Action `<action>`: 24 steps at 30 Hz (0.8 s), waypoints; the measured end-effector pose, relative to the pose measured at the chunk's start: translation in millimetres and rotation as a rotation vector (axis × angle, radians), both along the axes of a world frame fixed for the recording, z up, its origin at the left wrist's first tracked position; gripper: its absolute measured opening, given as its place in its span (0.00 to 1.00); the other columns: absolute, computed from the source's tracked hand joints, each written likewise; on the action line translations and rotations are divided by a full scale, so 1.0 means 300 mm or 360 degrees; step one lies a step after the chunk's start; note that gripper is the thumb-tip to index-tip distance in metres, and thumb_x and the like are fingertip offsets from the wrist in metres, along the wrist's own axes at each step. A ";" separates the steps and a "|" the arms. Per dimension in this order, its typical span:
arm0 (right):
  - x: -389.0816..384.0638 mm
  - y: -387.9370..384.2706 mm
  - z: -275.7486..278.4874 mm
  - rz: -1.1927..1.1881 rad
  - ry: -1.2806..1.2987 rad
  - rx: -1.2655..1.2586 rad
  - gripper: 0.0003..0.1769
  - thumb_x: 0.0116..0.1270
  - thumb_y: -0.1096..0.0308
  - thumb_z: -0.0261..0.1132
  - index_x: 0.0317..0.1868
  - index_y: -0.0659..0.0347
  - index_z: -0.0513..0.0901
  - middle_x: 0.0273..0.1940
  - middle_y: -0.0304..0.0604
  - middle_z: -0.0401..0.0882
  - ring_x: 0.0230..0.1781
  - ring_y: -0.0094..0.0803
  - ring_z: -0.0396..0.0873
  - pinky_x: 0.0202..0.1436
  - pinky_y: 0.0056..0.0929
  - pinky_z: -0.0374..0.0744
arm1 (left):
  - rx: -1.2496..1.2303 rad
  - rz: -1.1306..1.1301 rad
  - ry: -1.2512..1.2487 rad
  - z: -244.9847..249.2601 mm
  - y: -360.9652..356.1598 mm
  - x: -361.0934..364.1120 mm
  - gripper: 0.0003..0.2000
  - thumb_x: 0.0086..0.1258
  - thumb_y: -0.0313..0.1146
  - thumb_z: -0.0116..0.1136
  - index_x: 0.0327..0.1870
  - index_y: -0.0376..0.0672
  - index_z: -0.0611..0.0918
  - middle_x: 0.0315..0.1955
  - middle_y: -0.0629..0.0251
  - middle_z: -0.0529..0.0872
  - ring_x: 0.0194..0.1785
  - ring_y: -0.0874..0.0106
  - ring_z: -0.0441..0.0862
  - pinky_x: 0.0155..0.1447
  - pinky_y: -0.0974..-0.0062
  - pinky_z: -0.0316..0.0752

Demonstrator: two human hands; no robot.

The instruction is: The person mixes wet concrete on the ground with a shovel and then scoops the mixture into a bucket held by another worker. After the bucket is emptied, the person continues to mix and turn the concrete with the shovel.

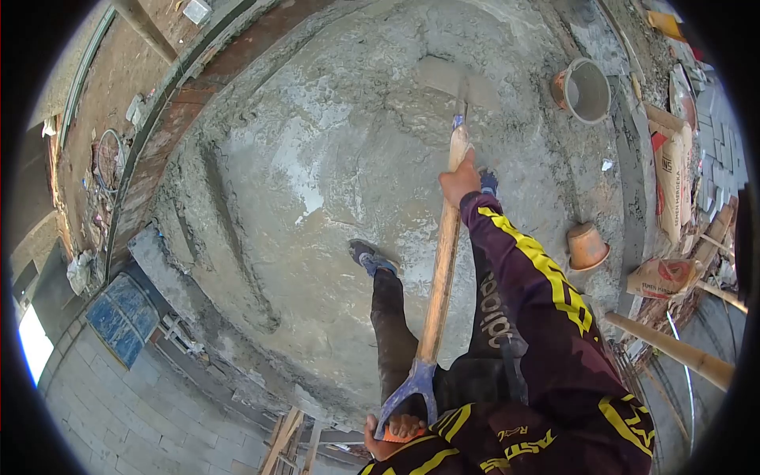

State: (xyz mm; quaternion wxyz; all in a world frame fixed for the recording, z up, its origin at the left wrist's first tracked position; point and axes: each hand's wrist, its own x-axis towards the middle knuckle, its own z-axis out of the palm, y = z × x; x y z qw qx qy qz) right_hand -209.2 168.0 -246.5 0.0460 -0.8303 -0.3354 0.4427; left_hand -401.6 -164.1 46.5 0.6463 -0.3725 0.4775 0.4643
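Tool: a long wooden-shafted shovel (pixel 443 261) with a grey, cement-caked blade (pixel 443 77) and a blue-grey D-grip. It runs from the person's waist out over the slab, and the blade rests flat on the wet mix at the far end.

Right hand: the right hand (pixel 461 180) is closed round the shaft well up towards the blade, fingers wrapped over the wood.

Left hand: the left hand (pixel 393 430) is clenched on the orange crossbar inside the D-grip, close to the body.

Handling: the shaft looks stiff and the tool front-heavy, more so with mix clinging to the blade. Wet cement on the wood would probably make it slippery. The two holds in use, grip end and upper shaft, look the sound ones.

Ground: a broad round slab of grey wet concrete (pixel 317 158), ridged and puddled (the person stands in it, one dark shoe (pixel 366 255) planted left of the shaft).

Around: a grey bucket (pixel 587 89) and an upturned orange bowl (pixel 587 245) stand at the slab's right rim. Paper cement sacks (pixel 669 182) lie beyond them, and a bare wooden pole (pixel 673 348) slants in near the right arm.

In the way: nothing lies between blade and feet. The bucket is the nearest thing to the blade.
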 end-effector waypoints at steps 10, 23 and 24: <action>-0.043 -0.140 -0.089 -0.0044 -0.0031 0.0041 0.43 0.50 0.68 0.58 0.64 0.69 0.48 0.44 0.68 0.75 0.47 0.57 0.76 0.52 0.40 0.74 | -0.0334 -0.0022 0.0194 0.009 -0.105 -0.071 0.30 0.58 0.68 0.41 0.14 0.47 0.70 0.12 0.68 0.66 0.21 0.70 0.66 0.40 0.67 0.65; -0.262 -0.455 0.169 -0.1520 0.1530 0.0239 0.27 0.49 0.71 0.63 0.51 0.55 0.64 0.35 0.44 0.67 0.28 0.40 0.73 0.37 0.48 0.76 | -0.0188 -0.0409 0.1925 -0.108 -0.409 -0.628 0.26 0.63 0.59 0.43 0.17 0.43 0.68 0.21 0.63 0.70 0.26 0.72 0.66 0.35 0.70 0.63; -0.268 -0.481 0.188 -0.1716 0.1771 0.0249 0.25 0.49 0.72 0.63 0.49 0.54 0.66 0.33 0.41 0.66 0.26 0.38 0.72 0.34 0.47 0.76 | 0.0480 -0.0375 0.1422 -0.078 -0.551 -0.757 0.21 0.67 0.49 0.46 0.25 0.38 0.75 0.36 0.54 0.78 0.42 0.67 0.75 0.53 0.65 0.70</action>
